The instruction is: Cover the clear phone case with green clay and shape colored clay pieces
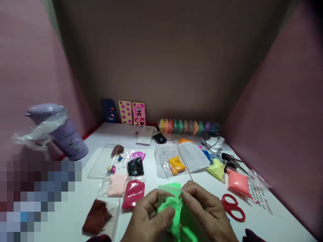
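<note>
My left hand [154, 213] is closed around a bright green lump of modelling clay [169, 205] in a clear plastic packet, with the thumb pressed onto the clay. My right hand [205, 208] pinches the packet's right edge between thumb and fingertips. More bright green [189, 234] shows below, between the hands; its shape is partly hidden. Left of my left hand lies a packet of dark pink clay [134, 194]. Beside my right hand are red-handled scissors [233, 207]. A thin wooden stick [188, 170] lies just beyond the hands.
Clay packets lie around: brown [97, 216], black [135, 166], orange [176, 164], yellow [216, 169] and coral [238, 183]. Printed paper [193, 156] lies mid-table. Decorated phone cases [125, 112] lean on the back wall near a row of coloured packets [188, 126]. A purple tumbler [69, 139] tilts at left.
</note>
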The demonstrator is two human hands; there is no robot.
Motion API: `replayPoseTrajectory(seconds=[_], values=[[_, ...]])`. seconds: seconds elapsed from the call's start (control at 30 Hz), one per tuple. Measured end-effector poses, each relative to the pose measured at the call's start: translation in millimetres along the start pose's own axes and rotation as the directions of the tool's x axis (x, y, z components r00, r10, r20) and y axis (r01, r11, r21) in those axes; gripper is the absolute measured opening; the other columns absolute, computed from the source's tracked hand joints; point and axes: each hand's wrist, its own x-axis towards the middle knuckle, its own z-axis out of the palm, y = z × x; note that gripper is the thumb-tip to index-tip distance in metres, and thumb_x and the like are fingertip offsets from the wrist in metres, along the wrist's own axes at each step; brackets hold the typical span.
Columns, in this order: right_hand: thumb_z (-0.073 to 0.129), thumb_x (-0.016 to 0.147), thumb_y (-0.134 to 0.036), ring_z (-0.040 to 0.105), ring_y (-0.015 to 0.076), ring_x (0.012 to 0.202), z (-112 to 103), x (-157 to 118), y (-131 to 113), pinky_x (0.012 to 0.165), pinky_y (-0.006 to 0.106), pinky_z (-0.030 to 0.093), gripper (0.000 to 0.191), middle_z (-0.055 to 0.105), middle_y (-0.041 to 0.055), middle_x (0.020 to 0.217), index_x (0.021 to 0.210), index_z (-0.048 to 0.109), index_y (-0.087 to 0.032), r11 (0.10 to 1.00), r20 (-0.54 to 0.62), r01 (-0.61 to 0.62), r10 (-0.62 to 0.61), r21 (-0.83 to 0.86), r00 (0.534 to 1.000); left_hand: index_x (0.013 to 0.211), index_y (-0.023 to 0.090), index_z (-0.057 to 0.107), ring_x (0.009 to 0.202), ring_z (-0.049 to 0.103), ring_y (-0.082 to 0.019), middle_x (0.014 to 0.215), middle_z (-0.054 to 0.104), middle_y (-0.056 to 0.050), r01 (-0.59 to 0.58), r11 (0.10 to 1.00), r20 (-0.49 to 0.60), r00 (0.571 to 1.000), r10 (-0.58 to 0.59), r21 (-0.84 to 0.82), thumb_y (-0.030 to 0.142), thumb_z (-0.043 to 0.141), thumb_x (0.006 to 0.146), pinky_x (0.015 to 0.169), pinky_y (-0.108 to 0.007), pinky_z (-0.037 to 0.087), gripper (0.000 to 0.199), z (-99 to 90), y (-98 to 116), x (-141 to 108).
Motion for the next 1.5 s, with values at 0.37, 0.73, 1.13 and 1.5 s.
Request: replayPoseTrajectory(seconds=[0.37, 0.73, 1.13, 1.5], values=[[0.054, 0.086, -0.041, 0.045, 0.0132, 0.065, 12, 6, 3, 0.061, 0.024, 0.038, 0.029, 0.047, -0.0013, 0.067, 0.069, 0.050, -0.018, 0.993, 0.035, 0.091, -0.088, -0.081, 0.995, 0.079, 0.013, 0.066, 0.058, 0.059, -0.012, 0.068, 0.064, -0.002, -0.018, 0.997, -0.081, 0.996, 0.024, 0.078, 0.036, 0.077, 0.068, 0.052, -0.021, 0.049, 0.028, 1.7, 4, 2], [0.057, 0.084, -0.039, 0.048, 0.0140, 0.066, 14, 5, 5, 0.061, 0.026, 0.039, 0.023, 0.052, -0.0001, 0.071, 0.078, 0.057, -0.017, 0.983, 0.050, 0.135, -0.130, -0.127, 0.990, 0.078, 0.013, 0.061, 0.041, 0.042, -0.005, 0.052, 0.050, 0.005, 0.020, 0.977, -0.114, 0.994, 0.005, 0.212, 0.033, 0.077, 0.066, 0.038, -0.016, 0.032, 0.028, 1.8, 6, 0], [0.057, 0.084, -0.036, 0.047, 0.0143, 0.066, 11, 5, 8, 0.061, 0.026, 0.039, 0.023, 0.049, -0.0003, 0.070, 0.072, 0.053, -0.017, 0.981, 0.014, 0.149, -0.148, -0.123, 0.989, 0.075, 0.013, 0.061, 0.052, 0.053, -0.008, 0.059, 0.059, 0.002, -0.061, 0.973, -0.089, 0.993, 0.083, 0.222, 0.032, 0.074, 0.071, 0.048, -0.018, 0.042, 0.024, -4.8, 7, 0], [0.054, 0.087, -0.039, 0.039, 0.0107, 0.062, 11, 3, 11, 0.056, 0.022, 0.034, 0.027, 0.044, -0.0029, 0.067, 0.072, 0.050, -0.017, 0.985, -0.023, 0.148, -0.150, -0.089, 0.988, 0.068, 0.012, 0.061, 0.055, 0.052, -0.010, 0.060, 0.060, -0.001, -0.056, 0.970, -0.127, 0.988, 0.088, 0.236, 0.042, 0.075, 0.067, 0.051, -0.019, 0.039, 0.033, -7.2, 7, 2]])
